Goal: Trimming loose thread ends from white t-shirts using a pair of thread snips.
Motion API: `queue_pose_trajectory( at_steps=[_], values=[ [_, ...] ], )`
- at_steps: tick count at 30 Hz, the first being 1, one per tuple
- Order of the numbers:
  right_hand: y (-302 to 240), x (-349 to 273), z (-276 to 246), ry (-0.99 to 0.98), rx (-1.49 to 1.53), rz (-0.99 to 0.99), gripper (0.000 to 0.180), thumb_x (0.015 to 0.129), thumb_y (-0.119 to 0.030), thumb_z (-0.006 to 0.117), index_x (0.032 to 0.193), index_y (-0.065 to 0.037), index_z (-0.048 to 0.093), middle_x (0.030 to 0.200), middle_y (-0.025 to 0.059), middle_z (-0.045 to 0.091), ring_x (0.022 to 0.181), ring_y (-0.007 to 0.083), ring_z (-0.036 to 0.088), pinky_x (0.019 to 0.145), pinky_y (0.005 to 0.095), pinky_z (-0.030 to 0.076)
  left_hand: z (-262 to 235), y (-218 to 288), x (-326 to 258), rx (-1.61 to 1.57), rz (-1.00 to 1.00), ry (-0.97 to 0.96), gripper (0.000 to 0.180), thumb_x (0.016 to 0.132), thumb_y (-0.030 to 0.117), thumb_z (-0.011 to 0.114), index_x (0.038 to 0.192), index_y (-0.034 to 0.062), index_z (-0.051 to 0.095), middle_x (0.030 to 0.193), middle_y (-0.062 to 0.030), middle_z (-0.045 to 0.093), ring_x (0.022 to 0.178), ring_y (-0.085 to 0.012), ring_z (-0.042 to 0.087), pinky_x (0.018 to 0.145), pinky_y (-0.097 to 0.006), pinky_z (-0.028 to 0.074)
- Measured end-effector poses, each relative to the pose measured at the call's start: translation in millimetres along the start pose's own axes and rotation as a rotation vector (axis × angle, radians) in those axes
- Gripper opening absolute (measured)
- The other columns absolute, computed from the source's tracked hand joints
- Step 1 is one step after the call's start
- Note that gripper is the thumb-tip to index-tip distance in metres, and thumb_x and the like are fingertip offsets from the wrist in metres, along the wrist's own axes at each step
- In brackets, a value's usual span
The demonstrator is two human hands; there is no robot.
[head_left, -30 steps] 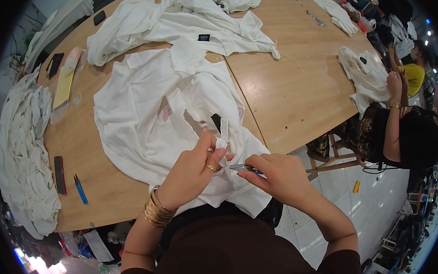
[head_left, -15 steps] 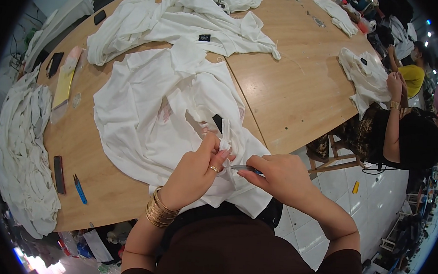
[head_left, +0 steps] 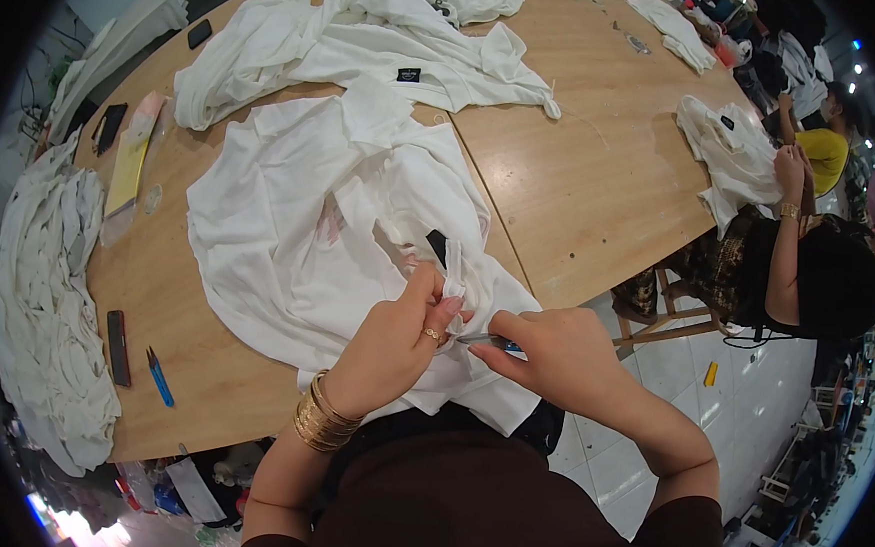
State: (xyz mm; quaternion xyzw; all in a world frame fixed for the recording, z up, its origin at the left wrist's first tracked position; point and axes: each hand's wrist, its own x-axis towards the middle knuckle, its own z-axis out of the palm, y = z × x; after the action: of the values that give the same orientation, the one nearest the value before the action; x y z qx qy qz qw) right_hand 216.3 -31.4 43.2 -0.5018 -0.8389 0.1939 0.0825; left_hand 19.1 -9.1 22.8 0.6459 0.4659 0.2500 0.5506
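A white shirt [head_left: 281, 214] lies bunched on the table and hangs over its near edge toward my lap. My left hand [head_left: 409, 327] is closed on a gathered edge of it, just below a black label [head_left: 437, 245]. From the right, my right hand [head_left: 558, 351] grips blue-handled thread snips [head_left: 498, 341], mostly hidden in the palm. Their metal tips point left and meet the fabric right beside my left fingers. Whether the blades are parted is too small to tell.
At the table's left lie blue tweezer-like snips [head_left: 160, 377], a dark red-edged bar [head_left: 118, 348], a yellow pad [head_left: 128, 169] and a phone [head_left: 111, 125]. White garments [head_left: 55, 310] are heaped at the left edge, others [head_left: 362, 38] farther back. A co-worker [head_left: 789, 255] handles a white garment at right.
Both hands and the pinched shirt edge have shifted very slightly. The snips' tips have moved a little lower along the fabric.
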Motion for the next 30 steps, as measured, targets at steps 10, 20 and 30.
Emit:
queue_pose_trajectory(
  at_steps=[10,20,30],
  values=[
    [-21.8,1.2,-9.3,-0.044,-0.24,0.014,0.03,0.087,-0.037,0.059,0.078,-0.009,0.057,0.057,0.0067,0.056,0.054,0.0254,0.06,0.045,0.0353,0.044,5.4,-0.8,1.8,0.114,0.064,0.001,0.017,0.096,0.018,0.047,0.095,0.0027,0.039,0.071,-0.019,0.058,0.065,-0.0402,0.059,0.054,-0.044,0.044],
    [-23.0,5.8,-8.9,-0.092,-0.276,-0.004,0.031,0.087,-0.037,0.058,0.079,-0.008,0.057,0.058,0.007,0.056,0.055,0.0256,0.06,0.046,0.0356,0.045,5.9,1.4,2.1,0.182,0.041,0.006,0.015,0.098,0.016,0.045,0.095,0.0033,0.039,0.068,-0.0132,0.062,0.064,-0.0236,0.065,0.059,-0.032,0.048],
    [-14.1,2.0,-6.1,-0.084,-0.126,0.044,0.036,0.083,-0.043,0.062,0.08,-0.008,0.057,0.062,0.0068,0.059,0.058,0.0274,0.061,0.049,0.0365,0.046,-0.9,2.5,2.1,-0.021,-0.031,-0.021,0.013,0.097,0.014,0.044,0.095,0.0026,0.038,0.082,-0.0164,0.066,0.068,-0.0283,0.067,0.059,-0.034,0.05]
  ],
)
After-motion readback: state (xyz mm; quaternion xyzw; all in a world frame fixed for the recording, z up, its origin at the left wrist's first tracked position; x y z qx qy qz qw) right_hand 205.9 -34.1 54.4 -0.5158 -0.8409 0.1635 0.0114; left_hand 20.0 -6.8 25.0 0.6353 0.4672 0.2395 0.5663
